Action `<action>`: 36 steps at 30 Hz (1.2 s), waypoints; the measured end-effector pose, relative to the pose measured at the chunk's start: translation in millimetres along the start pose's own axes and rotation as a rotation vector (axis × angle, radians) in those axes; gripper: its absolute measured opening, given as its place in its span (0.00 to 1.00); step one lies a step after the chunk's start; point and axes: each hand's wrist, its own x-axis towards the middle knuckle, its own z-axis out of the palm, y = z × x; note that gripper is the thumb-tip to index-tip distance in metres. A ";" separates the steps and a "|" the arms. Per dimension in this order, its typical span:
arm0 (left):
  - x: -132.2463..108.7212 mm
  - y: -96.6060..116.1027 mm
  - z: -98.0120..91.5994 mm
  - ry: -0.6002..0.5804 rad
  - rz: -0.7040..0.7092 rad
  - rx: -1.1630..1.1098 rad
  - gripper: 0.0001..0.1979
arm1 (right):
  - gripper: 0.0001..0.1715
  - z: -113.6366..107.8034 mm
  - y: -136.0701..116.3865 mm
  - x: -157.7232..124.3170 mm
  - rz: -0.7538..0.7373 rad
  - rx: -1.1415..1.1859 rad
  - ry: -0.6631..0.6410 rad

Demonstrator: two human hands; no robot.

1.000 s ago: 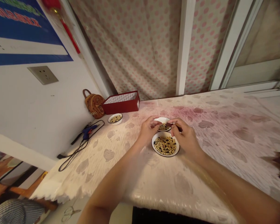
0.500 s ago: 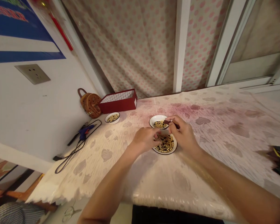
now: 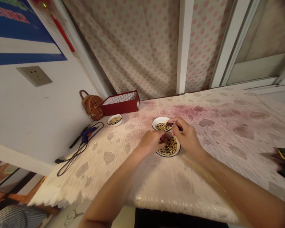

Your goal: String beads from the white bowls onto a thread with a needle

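A white dark-rimmed bowl (image 3: pixel 169 155) of mixed yellow and black beans (image 3: pixel 170 145) stands in front of me. My left hand (image 3: pixel 152 141) reaches over its left side, fingers curled down among the beans; what they grip, if anything, is hidden. Just behind, a second white bowl (image 3: pixel 158 121) holds fewer beans of the same colours. Above its right edge, my right hand (image 3: pixel 185 133) is closed on a small dark reddish-brown stick-like piece (image 3: pixel 170 124), whose kind I cannot make out. The piece points left over that bowl.
Farther left sits a small bowl (image 3: pixel 115 121) of beans, before a red box (image 3: pixel 120 104) and a brown mini backpack (image 3: pixel 92 106). A blue glue gun (image 3: pixel 86 135) with a looped black cord lies by the wall. Dark objects (image 3: pixel 283 163) are at the right edge of the patterned tablecloth (image 3: pixel 156 183).
My left hand has shifted slightly right, its fingers drawn closer together in the near bowl. My right hand and the brown piece stay almost in place.
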 end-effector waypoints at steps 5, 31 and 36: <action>2.6 -1.9 6.4 -0.006 0.027 -0.015 0.12 | 0.12 -0.3 0.4 -0.3 -0.003 -0.004 -0.004; 14.4 -22.1 6.4 0.209 -0.007 -0.996 0.16 | 0.12 3.2 1.5 -2.8 -0.097 0.033 -0.163; 15.4 -21.0 5.9 0.219 -0.006 -1.018 0.15 | 0.12 2.9 1.5 -2.7 -0.096 0.037 -0.168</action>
